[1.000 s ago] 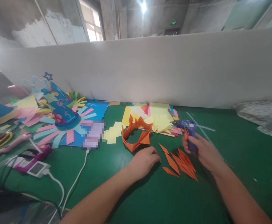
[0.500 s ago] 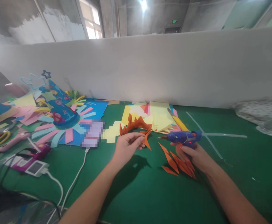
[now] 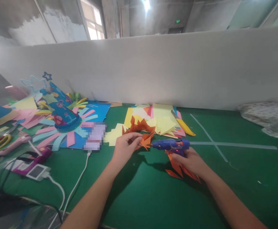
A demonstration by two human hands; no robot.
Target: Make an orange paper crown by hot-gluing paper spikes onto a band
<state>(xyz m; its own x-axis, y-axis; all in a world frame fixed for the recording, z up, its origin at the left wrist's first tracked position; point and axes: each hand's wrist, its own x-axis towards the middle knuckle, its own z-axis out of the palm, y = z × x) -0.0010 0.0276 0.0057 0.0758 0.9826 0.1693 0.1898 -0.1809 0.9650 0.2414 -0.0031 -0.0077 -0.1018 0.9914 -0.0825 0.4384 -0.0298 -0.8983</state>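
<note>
My left hand point(image 3: 127, 147) pinches one end of a curved chain of folded orange paper pieces point(image 3: 140, 125); the chain arches up behind the fingers. In my right hand point(image 3: 191, 162) is a blue hot glue gun point(image 3: 170, 144), pointing left, with its nozzle tip at the orange paper by my left fingers. Whether the tip touches the paper I cannot tell. A clear glue stick point(image 3: 234, 145) sticks out of the gun's back end. Loose folded orange paper pieces point(image 3: 174, 174) lie on the table below my right hand, which partly covers them.
A yellow-handled cutter point(image 3: 185, 127) lies beside a stack of coloured paper point(image 3: 164, 119). Another glue stick point(image 3: 220, 152) crosses behind the gun's. At left are a blue cone hat point(image 3: 64, 109), a pixelated phone point(image 3: 94, 136) on a white cable, scissors point(image 3: 0, 143) and a power strip point(image 3: 30, 167).
My right hand has brought the glue gun left, its nozzle now at the orange paper. My left hand has shifted slightly left, turning the held end of the chain.
</note>
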